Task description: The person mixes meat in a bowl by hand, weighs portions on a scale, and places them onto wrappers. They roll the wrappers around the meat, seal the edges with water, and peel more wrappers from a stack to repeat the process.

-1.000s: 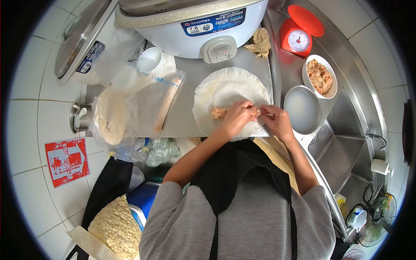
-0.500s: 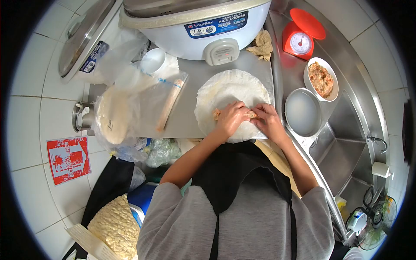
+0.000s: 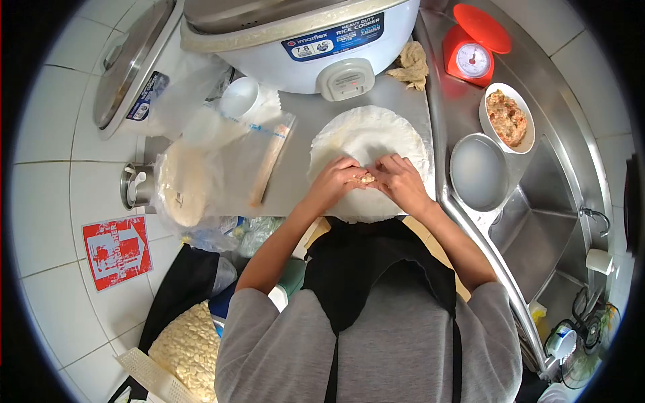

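A stack of round white spring roll wrappers (image 3: 369,131) lies on the steel counter in front of me. On its near half is a strip of minced filling (image 3: 365,179), mostly covered by my fingers. My left hand (image 3: 338,180) closes over the strip's left part. My right hand (image 3: 398,181) grips its right part with bent fingers, and the fingertips of both hands almost meet. Further right, a white bowl of orange-brown minced filling (image 3: 506,119) stands beside a round pan of cloudy liquid (image 3: 478,172).
A large rice cooker (image 3: 302,54) stands at the back, with a crumpled cloth (image 3: 410,66) beside it. A red scale (image 3: 469,59) is behind the bowl. To the left lie bagged wrappers (image 3: 185,181) and a clear bag holding a roll (image 3: 271,164). The sink (image 3: 537,228) is at right.
My left hand has slid left over the filling and my right hand has moved left toward it. Less of the strip shows, only a short piece between the fingers. The view has shifted slightly.
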{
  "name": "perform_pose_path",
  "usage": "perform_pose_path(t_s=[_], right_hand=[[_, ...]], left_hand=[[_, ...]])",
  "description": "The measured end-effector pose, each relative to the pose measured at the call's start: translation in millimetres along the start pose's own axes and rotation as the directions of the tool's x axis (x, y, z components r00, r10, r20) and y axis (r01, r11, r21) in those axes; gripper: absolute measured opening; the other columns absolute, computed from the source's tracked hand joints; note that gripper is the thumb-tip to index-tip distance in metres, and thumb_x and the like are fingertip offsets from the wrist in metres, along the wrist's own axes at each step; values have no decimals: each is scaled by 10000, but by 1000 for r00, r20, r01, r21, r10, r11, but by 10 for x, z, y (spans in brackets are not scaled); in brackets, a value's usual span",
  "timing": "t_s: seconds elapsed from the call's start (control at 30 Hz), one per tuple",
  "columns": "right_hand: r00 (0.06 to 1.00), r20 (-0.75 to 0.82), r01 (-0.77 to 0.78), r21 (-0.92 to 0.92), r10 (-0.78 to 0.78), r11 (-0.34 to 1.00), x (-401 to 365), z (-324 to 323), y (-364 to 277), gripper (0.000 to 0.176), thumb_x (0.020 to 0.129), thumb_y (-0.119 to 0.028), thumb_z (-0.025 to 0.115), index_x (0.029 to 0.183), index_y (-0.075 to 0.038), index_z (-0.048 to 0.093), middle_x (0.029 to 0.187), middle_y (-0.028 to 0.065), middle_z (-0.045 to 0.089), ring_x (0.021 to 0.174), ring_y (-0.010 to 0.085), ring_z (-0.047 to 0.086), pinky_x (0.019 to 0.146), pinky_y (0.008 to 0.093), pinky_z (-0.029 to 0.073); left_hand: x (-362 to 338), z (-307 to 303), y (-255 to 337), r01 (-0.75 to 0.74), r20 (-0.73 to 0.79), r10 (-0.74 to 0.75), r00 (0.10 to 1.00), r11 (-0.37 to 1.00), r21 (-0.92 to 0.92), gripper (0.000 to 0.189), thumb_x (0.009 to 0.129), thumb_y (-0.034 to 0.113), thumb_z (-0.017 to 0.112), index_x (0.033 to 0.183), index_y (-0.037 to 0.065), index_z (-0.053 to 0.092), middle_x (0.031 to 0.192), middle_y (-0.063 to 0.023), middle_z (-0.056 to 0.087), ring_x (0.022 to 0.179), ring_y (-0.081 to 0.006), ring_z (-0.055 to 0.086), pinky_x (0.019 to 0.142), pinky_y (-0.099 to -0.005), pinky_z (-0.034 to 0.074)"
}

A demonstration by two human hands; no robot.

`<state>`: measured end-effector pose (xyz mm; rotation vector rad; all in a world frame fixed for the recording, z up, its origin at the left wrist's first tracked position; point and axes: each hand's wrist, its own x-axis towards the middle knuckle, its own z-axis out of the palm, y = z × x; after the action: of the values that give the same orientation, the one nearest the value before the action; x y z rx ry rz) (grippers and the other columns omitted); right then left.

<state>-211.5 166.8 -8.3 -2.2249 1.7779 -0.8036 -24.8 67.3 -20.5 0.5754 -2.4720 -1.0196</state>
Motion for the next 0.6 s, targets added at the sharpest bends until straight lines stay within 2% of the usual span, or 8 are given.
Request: perform_pose_path(t_s=[0.03,0.1,0.17,0.23,0.3,0.4,0.47,0.6], right_hand=[[1000,9,26,-54,-26,998,14,7,-16,426,704,-302,732,1062,-78,680,958,38,558,898,213,519,764,343,418],[1000,-12,-4,-11,4,1000,62,-59,-78,398,699,-311,730,1025,-87,685,937,25,546,894,205,516,758,335,413],[999,-24,-42,41,43,998,81,-36,-120,371,694,-319,729,988,-97,690,916,13,535,890,197,513,752,326,409],[999,40,8,-34,-7,999,135,14,-104,354,698,-316,727,968,-90,692,905,7,538,885,192,515,749,326,410],[1000,15,2,10,-2,1000,154,-21,-138,336,699,-311,726,950,-90,695,897,4,540,881,190,515,748,328,414],[1000,-9,14,44,-14,999,168,55,-140,308,703,-304,722,923,-90,699,888,1,541,881,189,515,749,329,420],[999,-9,39,37,-39,999,158,130,-157,299,706,-304,719,914,-90,699,886,1,541,884,190,515,750,328,422],[998,-22,50,-55,-51,997,189,134,-210,292,709,-282,714,933,-96,694,895,-4,541,895,184,513,755,317,428]], left_hand=[[7,-36,32,-30,3,30,1000,999,28,394,681,138,762,1050,38,667,959,-84,597,875,-258,574,749,-354,486],[14,-101,36,-61,3,61,998,996,58,384,677,96,761,1046,42,672,952,-86,603,871,-255,581,731,-347,495],[-76,-165,-3,98,56,-94,994,991,-89,399,683,74,755,1073,62,669,981,-81,611,902,-251,584,759,-344,494],[-70,-247,27,101,86,-96,992,993,-66,413,689,68,752,1091,65,663,1017,-78,608,925,-249,581,774,-338,492],[-64,-310,83,101,111,-96,989,994,-42,426,694,62,750,1109,67,656,1053,-74,605,948,-247,577,789,-333,490],[-130,-309,118,216,60,-210,976,970,-110,457,706,59,746,1149,75,637,1092,-73,592,982,-242,565,809,-328,486],[-194,-295,-12,118,95,-107,990,985,-127,475,717,39,736,1176,82,623,1109,-78,588,1012,-235,556,817,-326,486],[-199,-312,-62,57,105,-46,993,992,-113,484,715,30,734,1182,86,619,1124,-77,585,1035,-231,547,832,-326,482]])
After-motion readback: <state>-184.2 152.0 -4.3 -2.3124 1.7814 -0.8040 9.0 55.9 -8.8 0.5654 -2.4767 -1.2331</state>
